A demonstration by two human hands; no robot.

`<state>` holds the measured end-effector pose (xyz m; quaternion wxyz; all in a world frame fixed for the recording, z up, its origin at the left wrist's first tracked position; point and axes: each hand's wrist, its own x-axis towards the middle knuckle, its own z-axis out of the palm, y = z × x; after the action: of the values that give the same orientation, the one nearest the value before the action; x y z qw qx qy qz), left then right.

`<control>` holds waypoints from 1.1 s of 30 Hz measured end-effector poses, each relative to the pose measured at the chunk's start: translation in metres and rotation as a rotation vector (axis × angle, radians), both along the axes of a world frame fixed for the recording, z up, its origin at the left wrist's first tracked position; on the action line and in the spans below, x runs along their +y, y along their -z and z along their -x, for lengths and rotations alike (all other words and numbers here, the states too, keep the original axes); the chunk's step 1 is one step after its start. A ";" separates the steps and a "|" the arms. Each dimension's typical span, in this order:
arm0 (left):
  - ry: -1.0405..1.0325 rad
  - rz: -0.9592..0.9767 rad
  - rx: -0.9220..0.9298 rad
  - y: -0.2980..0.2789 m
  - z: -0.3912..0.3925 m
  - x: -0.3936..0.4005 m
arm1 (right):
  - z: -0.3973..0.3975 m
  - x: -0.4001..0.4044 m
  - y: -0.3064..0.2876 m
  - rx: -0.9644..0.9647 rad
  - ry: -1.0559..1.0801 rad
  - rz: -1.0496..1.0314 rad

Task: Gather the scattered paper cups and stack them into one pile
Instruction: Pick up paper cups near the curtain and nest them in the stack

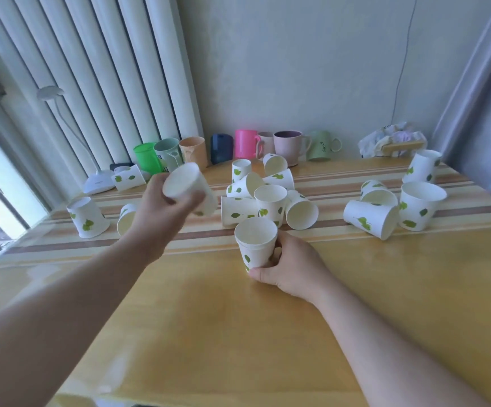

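White paper cups with green leaf prints lie scattered over the wooden table (267, 333). My left hand (156, 210) holds one paper cup (190, 188) in the air, its base turned toward me. My right hand (291, 265) grips an upright cup (256, 245) standing on the table near the middle. Just behind it a cluster of cups (267, 195) lies tumbled, some on their sides. Several more cups (394, 204) sit at the right, and others (88, 217) at the left.
A row of coloured plastic and ceramic mugs (247, 145) lines the back edge by the wall. A white desk lamp (99, 180) stands at the back left near the radiator pipes. A crumpled bag (391, 139) lies at the back right.
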<state>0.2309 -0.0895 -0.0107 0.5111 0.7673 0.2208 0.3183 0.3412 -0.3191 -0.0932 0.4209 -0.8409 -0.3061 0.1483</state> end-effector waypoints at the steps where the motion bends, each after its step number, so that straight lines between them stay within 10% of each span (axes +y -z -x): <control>1: 0.066 0.192 -0.093 -0.011 -0.005 -0.013 | 0.000 0.000 0.000 0.002 -0.001 -0.002; 10: 0.319 -0.151 0.140 0.004 -0.019 -0.072 | 0.003 -0.003 -0.002 -0.028 -0.005 -0.024; 23: 0.467 0.025 0.265 0.058 -0.013 -0.063 | 0.004 -0.003 0.000 -0.020 0.003 -0.051; 33: 0.209 -0.244 0.302 0.084 -0.017 -0.068 | -0.026 -0.051 -0.018 -0.021 0.088 -0.126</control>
<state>0.2482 -0.1576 -0.0951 0.4057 0.8812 0.1736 0.1694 0.3673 -0.3702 -0.0747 0.4760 -0.8268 -0.2820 0.1013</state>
